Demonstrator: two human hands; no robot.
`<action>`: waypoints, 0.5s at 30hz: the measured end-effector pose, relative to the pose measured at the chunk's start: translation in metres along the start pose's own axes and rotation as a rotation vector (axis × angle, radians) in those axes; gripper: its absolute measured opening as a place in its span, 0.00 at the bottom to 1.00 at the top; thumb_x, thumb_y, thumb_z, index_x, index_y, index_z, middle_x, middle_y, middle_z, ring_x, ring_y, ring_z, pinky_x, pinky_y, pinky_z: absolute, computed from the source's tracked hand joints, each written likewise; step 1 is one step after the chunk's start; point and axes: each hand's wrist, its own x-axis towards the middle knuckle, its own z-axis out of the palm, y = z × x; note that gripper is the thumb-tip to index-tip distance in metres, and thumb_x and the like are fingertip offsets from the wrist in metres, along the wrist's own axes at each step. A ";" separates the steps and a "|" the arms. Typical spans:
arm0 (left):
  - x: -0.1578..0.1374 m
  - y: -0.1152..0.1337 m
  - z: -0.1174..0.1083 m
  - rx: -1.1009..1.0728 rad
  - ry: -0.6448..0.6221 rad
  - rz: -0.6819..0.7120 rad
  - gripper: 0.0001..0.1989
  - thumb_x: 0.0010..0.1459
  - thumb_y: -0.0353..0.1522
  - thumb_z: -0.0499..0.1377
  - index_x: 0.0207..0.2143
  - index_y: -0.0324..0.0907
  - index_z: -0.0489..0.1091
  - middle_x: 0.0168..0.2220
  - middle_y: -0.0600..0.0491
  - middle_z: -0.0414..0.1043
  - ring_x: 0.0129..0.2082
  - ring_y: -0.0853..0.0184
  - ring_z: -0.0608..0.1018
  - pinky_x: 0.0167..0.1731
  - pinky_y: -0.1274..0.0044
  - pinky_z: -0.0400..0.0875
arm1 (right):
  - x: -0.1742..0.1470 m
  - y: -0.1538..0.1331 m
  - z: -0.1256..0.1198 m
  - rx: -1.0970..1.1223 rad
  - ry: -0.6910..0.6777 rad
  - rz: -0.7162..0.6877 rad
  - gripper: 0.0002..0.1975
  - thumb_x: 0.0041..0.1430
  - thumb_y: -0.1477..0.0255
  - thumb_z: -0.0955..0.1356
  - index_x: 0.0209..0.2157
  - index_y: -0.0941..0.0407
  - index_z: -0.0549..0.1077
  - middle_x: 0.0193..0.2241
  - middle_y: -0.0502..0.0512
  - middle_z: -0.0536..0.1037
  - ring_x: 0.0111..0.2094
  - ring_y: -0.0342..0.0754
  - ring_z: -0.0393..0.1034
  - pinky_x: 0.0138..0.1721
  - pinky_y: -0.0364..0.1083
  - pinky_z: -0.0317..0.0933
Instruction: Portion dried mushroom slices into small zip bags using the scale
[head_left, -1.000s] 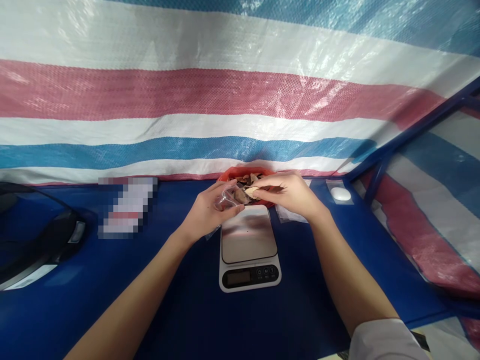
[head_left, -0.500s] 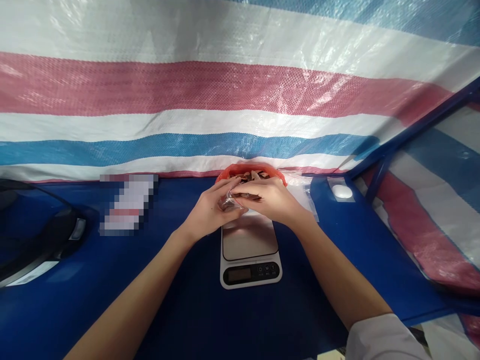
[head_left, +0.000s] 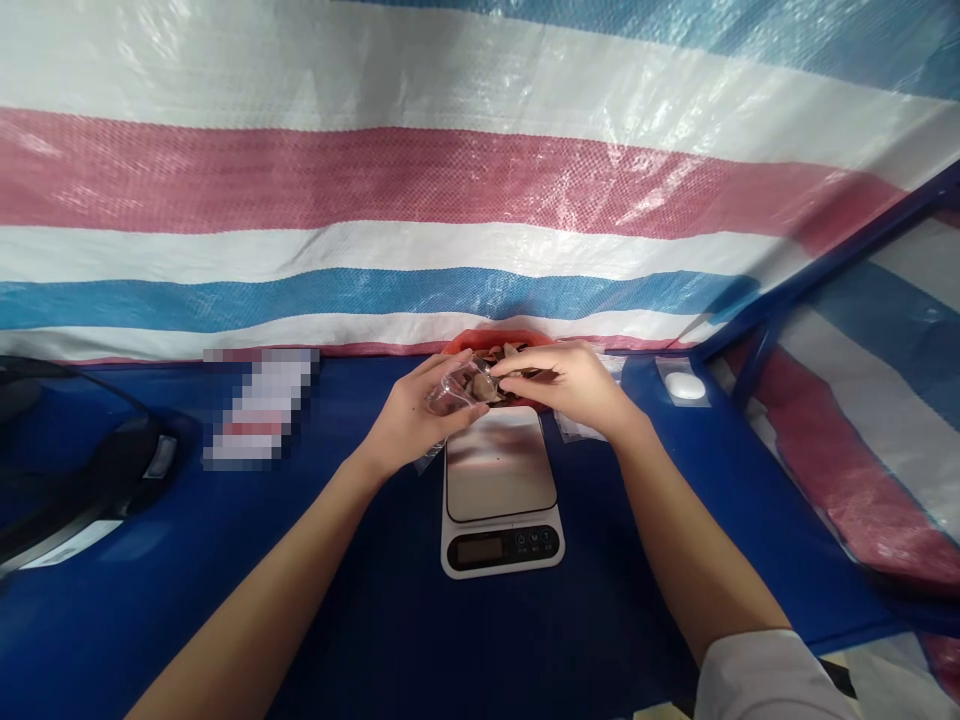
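My left hand is closed on a small clear plastic bag, gripping it between thumb and fingers above the far end of the scale. My right hand comes in from the other side, thumb and forefinger pinched at the bag's mouth. A brown dried slice shows at those fingertips; whether the pinch holds it or the bag's edge, I cannot tell. Just behind my hands, a red bag holds many brown dried slices. Beneath them lies a white kitchen scale with a bare platform and dark display.
More clear plastic bags lie right of the scale. Farther right, a white oval object rests on a clear packet. A blurred-out packet and a black strap-like object are on the left. Striped sheeting backs the blue table.
My right hand has shifted slightly right, away from my left. The clear bag between them shows more openly, and the scale's platform is less covered.
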 end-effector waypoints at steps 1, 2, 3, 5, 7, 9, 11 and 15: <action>0.000 0.000 -0.001 -0.006 0.008 -0.010 0.32 0.53 0.45 0.69 0.58 0.41 0.73 0.59 0.43 0.73 0.57 0.52 0.76 0.57 0.64 0.73 | -0.001 0.005 -0.005 -0.005 -0.005 0.025 0.08 0.61 0.70 0.71 0.41 0.51 0.84 0.40 0.50 0.85 0.36 0.47 0.79 0.41 0.45 0.71; 0.001 0.000 -0.002 -0.011 0.015 -0.017 0.32 0.53 0.45 0.69 0.57 0.41 0.73 0.58 0.43 0.74 0.57 0.52 0.77 0.57 0.65 0.73 | -0.002 0.010 -0.009 -0.017 -0.014 0.047 0.08 0.62 0.69 0.71 0.41 0.51 0.84 0.41 0.50 0.85 0.38 0.48 0.80 0.42 0.45 0.71; 0.002 0.001 -0.003 -0.013 0.021 -0.023 0.32 0.53 0.46 0.69 0.57 0.41 0.74 0.58 0.43 0.74 0.57 0.52 0.77 0.57 0.65 0.74 | -0.003 0.015 -0.014 -0.036 -0.020 0.063 0.08 0.62 0.68 0.71 0.40 0.51 0.84 0.42 0.51 0.85 0.39 0.49 0.80 0.44 0.46 0.70; 0.003 0.002 -0.004 -0.011 0.025 -0.035 0.32 0.53 0.46 0.69 0.57 0.42 0.74 0.57 0.44 0.75 0.56 0.52 0.78 0.56 0.65 0.74 | -0.005 0.025 -0.021 -0.098 -0.046 0.097 0.09 0.62 0.68 0.70 0.38 0.51 0.84 0.41 0.51 0.85 0.40 0.50 0.80 0.45 0.47 0.69; 0.003 0.003 -0.005 -0.001 0.026 -0.043 0.32 0.53 0.46 0.69 0.57 0.42 0.73 0.56 0.45 0.76 0.54 0.53 0.78 0.56 0.65 0.75 | -0.006 0.031 -0.025 -0.183 -0.090 0.143 0.09 0.61 0.70 0.70 0.36 0.52 0.84 0.38 0.50 0.85 0.39 0.51 0.79 0.43 0.47 0.68; 0.003 0.003 -0.005 0.010 0.031 -0.046 0.32 0.53 0.46 0.69 0.57 0.42 0.74 0.55 0.44 0.76 0.53 0.53 0.79 0.55 0.64 0.75 | -0.006 0.033 -0.023 -0.277 -0.152 0.187 0.09 0.60 0.72 0.69 0.35 0.52 0.84 0.35 0.49 0.85 0.37 0.50 0.77 0.40 0.45 0.66; 0.003 0.002 -0.005 0.012 0.033 -0.045 0.31 0.53 0.46 0.69 0.55 0.41 0.75 0.55 0.44 0.76 0.53 0.52 0.79 0.55 0.64 0.75 | -0.004 0.032 -0.018 -0.375 -0.219 0.230 0.12 0.60 0.75 0.67 0.35 0.51 0.84 0.33 0.48 0.84 0.36 0.48 0.75 0.38 0.44 0.64; 0.003 0.002 -0.003 -0.007 0.023 -0.045 0.30 0.53 0.47 0.69 0.55 0.42 0.75 0.55 0.44 0.76 0.53 0.52 0.79 0.55 0.63 0.75 | 0.003 0.027 -0.003 -0.580 -0.347 0.285 0.15 0.62 0.78 0.64 0.36 0.53 0.84 0.36 0.54 0.84 0.36 0.49 0.74 0.36 0.44 0.60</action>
